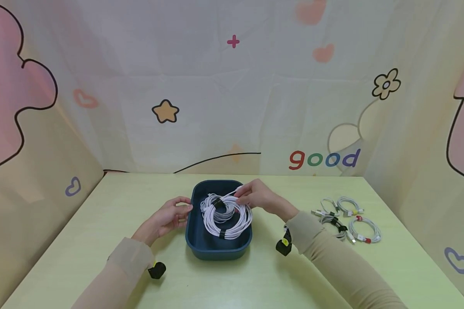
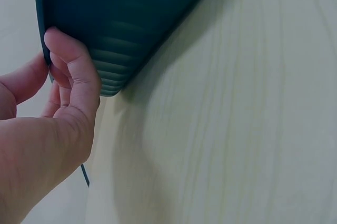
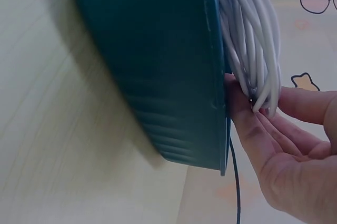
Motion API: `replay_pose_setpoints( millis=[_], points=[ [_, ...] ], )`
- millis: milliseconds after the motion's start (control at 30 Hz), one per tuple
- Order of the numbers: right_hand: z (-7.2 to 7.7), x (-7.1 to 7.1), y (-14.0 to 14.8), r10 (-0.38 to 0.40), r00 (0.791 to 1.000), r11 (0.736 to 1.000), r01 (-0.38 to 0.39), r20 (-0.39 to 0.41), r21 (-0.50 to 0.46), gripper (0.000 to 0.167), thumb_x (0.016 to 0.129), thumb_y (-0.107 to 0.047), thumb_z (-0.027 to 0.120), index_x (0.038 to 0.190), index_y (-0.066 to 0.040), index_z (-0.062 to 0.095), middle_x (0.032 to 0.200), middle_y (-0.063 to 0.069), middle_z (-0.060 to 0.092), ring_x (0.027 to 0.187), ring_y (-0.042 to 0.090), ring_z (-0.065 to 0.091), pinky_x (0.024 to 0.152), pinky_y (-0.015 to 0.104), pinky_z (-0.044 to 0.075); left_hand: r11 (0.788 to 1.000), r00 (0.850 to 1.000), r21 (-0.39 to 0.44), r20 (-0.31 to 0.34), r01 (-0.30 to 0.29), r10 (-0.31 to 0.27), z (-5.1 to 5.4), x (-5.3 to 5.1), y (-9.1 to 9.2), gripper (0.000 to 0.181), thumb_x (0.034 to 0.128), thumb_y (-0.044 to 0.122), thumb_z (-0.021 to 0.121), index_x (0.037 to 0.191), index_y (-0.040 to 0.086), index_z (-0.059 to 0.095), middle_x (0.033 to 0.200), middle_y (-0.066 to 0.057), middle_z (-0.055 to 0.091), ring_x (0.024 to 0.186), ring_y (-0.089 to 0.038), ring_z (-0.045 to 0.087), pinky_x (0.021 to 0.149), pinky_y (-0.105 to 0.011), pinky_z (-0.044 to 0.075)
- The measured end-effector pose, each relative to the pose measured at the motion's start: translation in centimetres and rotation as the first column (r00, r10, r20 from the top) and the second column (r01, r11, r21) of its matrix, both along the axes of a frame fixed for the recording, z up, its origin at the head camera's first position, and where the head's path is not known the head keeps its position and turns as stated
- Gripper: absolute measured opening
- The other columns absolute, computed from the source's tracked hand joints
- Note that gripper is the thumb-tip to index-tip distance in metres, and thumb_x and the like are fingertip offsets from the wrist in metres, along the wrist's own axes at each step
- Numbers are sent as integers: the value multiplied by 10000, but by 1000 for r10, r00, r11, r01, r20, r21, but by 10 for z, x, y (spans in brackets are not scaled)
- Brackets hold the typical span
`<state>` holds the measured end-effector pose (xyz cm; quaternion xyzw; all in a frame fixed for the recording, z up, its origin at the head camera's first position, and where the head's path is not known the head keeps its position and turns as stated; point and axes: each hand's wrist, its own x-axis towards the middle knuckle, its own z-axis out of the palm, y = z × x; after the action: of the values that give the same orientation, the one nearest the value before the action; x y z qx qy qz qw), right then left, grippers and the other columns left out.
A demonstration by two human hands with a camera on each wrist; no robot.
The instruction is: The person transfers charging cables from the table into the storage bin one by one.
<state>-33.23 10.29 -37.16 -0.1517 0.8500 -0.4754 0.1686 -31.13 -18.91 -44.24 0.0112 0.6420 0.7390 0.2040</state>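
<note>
A dark blue bin [image 1: 218, 254] stands on the table, holding coiled pale cables. On top lies a large white coil [image 1: 232, 234] with black ties, leaning over the bin's right side. The right hand [image 1: 260, 196] pinches this coil at its upper right; the right wrist view shows the white strands [image 3: 253, 39] between thumb and fingers, beside the bin's wall [image 3: 174, 76]. The left hand [image 1: 170, 216] grips the left rim of the bin, its thumb and fingertips on either side of the edge in the left wrist view, where the ribbed wall [image 2: 118, 50] also shows.
On the table's right side lie several coiled cables: one with a yellow tie [image 1: 348, 207], one with red ties [image 1: 377, 234], and a grey one with black ties [image 1: 334, 221]. A printed curtain [image 1: 201, 137] hangs behind the table and at both sides.
</note>
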Motion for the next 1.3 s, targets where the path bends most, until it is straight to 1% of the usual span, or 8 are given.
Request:
replay_pose_setpoints(
  millis=[200, 433, 567, 800, 933, 1100, 1233, 1300],
  points=[
    [-2, 6, -7, 18, 1000, 1000, -17, -15, 26, 204, 875, -59, 673, 1065, 10, 699, 923, 87, 702, 700, 126, 550, 597, 204, 486, 1000, 1000, 11, 6, 6, -6, -1, 0, 0, 324, 978, 102, 537, 1258, 45, 383, 831, 22, 601, 693, -99, 579, 661, -236, 541],
    [-7, 11, -14, 37, 998, 997, -33, -45, 70, 181, 863, -45, 684, 1037, 2, 710, 948, 96, 712, 732, 125, 557, 620, 199, 467, 1000, 1000, 13, 9, 6, -6, -1, 1, 0, 293, 980, 104, 534, 1236, 66, 398, 825, 30, 613, 705, -106, 587, 668, -243, 542],
    [-8, 16, -17, 69, 995, 994, -63, -72, 86, 169, 854, -39, 695, 1015, 10, 713, 927, 109, 720, 732, 105, 579, 635, 193, 481, 1000, 1000, 9, 8, 9, -9, 0, 0, 0, 304, 981, 106, 532, 1247, 60, 390, 828, 31, 614, 711, -108, 590, 673, -244, 541],
    [-13, 19, -21, 147, 981, 982, -129, -124, 141, 152, 837, -11, 707, 986, 14, 703, 899, 102, 709, 756, 107, 606, 721, 228, 543, 1000, 1000, 8, 8, 12, -12, 0, 0, 0, 319, 981, 114, 536, 1258, 61, 387, 844, 27, 608, 720, -111, 591, 689, -248, 542],
    [-15, 21, -24, 178, 969, 972, -145, -173, 186, 141, 826, -3, 713, 963, 26, 705, 867, 109, 711, 735, 94, 606, 694, 215, 534, 1000, 1000, 11, 9, 14, -14, -1, 0, 0, 330, 982, 112, 533, 1269, 55, 381, 845, 25, 607, 726, -115, 590, 695, -251, 543],
    [-11, 24, -27, 203, 952, 959, -146, -230, 241, 125, 821, -23, 722, 936, 26, 715, 850, 117, 720, 728, 98, 623, 681, 204, 533, 1000, 1000, 6, 4, 14, -14, 0, 1, -1, 342, 988, 107, 520, 1288, 41, 370, 843, 25, 604, 737, -120, 587, 695, -249, 542],
    [-7, 25, -24, 221, 914, 953, -127, -340, 277, 109, 848, -76, 707, 921, 1, 731, 845, 102, 732, 715, 101, 636, 662, 207, 533, 1000, 1000, 0, 4, 13, -13, 0, 0, -1, 354, 990, 107, 517, 1301, 37, 363, 848, 24, 603, 740, -120, 587, 695, -245, 542],
    [-4, 25, -19, 191, 902, 959, -88, -388, 268, 113, 869, -108, 692, 925, -21, 737, 846, 87, 733, 705, 99, 630, 658, 209, 534, 1000, 1000, -2, 5, 12, -12, 0, -1, -1, 364, 990, 110, 517, 1309, 36, 358, 857, 20, 603, 747, -123, 586, 696, -245, 541]
  ],
)
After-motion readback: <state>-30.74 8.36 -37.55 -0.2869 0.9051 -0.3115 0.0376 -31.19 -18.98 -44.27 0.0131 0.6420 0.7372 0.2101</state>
